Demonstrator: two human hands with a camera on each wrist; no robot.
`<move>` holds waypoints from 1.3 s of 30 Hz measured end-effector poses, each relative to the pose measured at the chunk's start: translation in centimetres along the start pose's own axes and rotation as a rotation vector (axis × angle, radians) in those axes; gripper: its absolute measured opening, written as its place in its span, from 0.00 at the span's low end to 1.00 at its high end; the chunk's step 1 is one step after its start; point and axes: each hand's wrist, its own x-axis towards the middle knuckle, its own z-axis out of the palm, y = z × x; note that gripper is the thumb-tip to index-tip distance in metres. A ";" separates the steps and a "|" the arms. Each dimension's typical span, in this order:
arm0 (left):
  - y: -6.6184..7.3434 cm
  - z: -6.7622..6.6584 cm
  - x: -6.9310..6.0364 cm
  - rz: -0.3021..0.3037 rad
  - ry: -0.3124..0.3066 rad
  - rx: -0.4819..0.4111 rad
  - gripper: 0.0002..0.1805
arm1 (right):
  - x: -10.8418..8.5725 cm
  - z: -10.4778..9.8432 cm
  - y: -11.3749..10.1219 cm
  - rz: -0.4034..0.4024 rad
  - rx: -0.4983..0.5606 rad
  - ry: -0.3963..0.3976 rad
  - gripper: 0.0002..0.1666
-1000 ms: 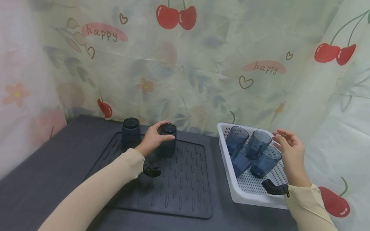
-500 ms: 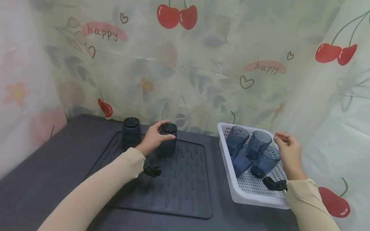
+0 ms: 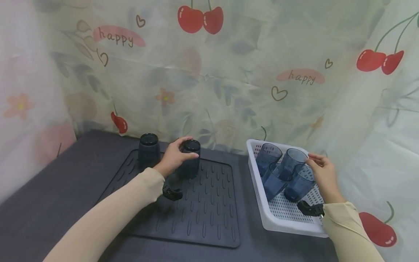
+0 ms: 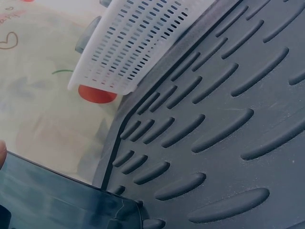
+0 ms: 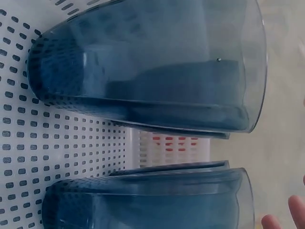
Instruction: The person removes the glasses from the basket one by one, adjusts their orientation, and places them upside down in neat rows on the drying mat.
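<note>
Near the back of a dark ridged mat (image 3: 209, 218), my left hand (image 3: 173, 156) grips a dark blue glass (image 3: 190, 167) standing upside down. In the left wrist view that glass (image 4: 62, 195) fills the lower left corner beside a fingertip (image 4: 2, 153). A second upturned glass (image 3: 148, 154) stands to its left. Several blue glasses lean, mouths up, in a white perforated basket (image 3: 294, 226). My right hand (image 3: 324, 178) hovers over the basket's right side, close to the rims of the right-hand glasses (image 3: 299, 183). In the right wrist view its fingertips (image 5: 298, 212) appear apart from the glass rims.
The dark tabletop (image 3: 49, 182) extends left of the mat. A patterned curtain (image 3: 209, 72) hangs right behind mat and basket. A black wrist camera (image 3: 172, 194) sits under my left wrist, and another camera (image 3: 309, 209) overhangs the basket.
My right hand has moved left and slightly down, closer to the right-hand glasses in the basket. The left hand and its glass have stayed in place.
</note>
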 end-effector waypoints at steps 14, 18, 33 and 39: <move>0.1 0.0 -0.2 -0.014 -0.007 -0.002 0.38 | 0.0 0.0 0.8 0.043 -0.022 -0.101 0.33; 0.1 0.0 -0.1 -0.014 -0.004 -0.005 0.38 | -0.1 0.1 0.9 0.044 -0.037 -0.122 0.34; 0.3 -0.1 -0.1 -0.018 -0.008 -0.006 0.38 | 0.4 -0.5 1.6 0.050 -0.143 -0.302 0.43; 0.2 0.0 -0.1 -0.016 -0.008 -0.002 0.38 | 0.5 -0.8 1.6 0.081 -0.202 -0.387 0.49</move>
